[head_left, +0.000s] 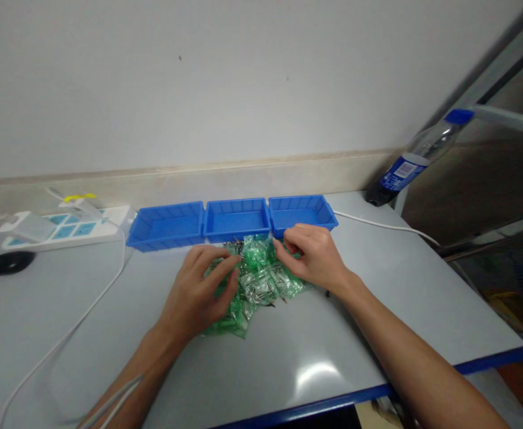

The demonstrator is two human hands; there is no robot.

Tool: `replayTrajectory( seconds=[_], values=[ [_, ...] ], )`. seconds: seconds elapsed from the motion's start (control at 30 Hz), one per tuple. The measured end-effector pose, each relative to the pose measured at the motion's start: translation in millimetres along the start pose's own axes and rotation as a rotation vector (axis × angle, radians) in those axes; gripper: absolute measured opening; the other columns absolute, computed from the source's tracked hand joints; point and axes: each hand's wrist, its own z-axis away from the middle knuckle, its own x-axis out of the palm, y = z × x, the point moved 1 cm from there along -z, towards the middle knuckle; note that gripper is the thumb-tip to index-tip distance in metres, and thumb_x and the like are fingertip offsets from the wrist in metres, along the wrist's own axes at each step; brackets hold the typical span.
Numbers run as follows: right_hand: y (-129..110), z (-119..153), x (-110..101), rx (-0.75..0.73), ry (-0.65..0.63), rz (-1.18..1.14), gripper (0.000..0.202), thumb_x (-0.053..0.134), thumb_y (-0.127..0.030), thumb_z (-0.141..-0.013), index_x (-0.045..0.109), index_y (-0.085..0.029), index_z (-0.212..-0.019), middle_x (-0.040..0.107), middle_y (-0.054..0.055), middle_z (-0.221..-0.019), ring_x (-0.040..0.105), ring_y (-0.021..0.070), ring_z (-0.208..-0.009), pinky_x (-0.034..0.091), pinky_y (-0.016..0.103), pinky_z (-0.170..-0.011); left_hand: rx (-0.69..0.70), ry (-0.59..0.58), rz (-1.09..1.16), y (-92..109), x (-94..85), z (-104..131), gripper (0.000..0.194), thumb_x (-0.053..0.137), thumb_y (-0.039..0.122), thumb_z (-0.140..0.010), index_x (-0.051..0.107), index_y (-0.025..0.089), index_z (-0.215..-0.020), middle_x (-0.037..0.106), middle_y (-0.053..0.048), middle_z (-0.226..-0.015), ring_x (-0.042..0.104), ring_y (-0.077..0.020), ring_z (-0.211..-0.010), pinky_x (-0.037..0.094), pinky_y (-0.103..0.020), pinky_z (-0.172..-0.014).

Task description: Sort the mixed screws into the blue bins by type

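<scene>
Two bare hands are at a pile of small, shiny green see-through plastic bags (259,285) on the grey table (288,357). The left hand (205,283) is over the pile's left side, fingers bent and a bit apart. The right hand (313,253) is at the right side, fingers curled in. I can't tell if either holds anything. Three blue plastic trays (237,219) sit behind.

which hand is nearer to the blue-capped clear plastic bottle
Right. The right hand is at the right side of the green plastic packets, with the bottle farther right and beyond it; the left hand is at their left side.
</scene>
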Motion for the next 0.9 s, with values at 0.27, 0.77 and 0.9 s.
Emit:
replayTrajectory(
  seconds=[0.27,0.77,0.9],
  values=[
    [7,2,-4,-0.081,-0.078,0.047,0.037,0.054,-0.019,-0.092,0.039,-0.023,-0.059,0.039,-0.004,-0.054,0.037,0.0124,-0.05,0.025,0.031,-0.053,0.008,-0.009,0.019,7,-0.5,0,0.026,0.062,0.008,-0.088,0.062,0.017,-0.113,0.063,-0.01,-0.101,0.056,-0.0252,-0.095,0.053,-0.043,-0.086],
    [2,5,2,-0.178,-0.326,-0.042,0.026,0.063,-0.032,-0.093,0.066,-0.018,-0.115,0.07,0.011,-0.105,0.064,0.0248,-0.097,0.05,0.04,-0.083,-0.071,-0.049,0.073,-1,2.6,1,0.022,0.06,0.01,-0.091,0.063,0.017,-0.112,0.065,-0.01,-0.103,0.056,-0.0237,-0.096,0.053,-0.044,-0.087],
    [6,7,6,-0.151,-0.297,-0.034,0.028,0.063,-0.035,-0.096,0.065,-0.018,-0.118,0.07,0.011,-0.112,0.064,0.0259,-0.1,0.051,0.043,-0.086,-0.074,-0.047,0.08,-1,5.7,1,0.021,0.059,0.01,-0.092,0.064,0.016,-0.111,0.066,-0.011,-0.102,0.057,-0.0241,-0.096,0.054,-0.044,-0.085]
  ],
)
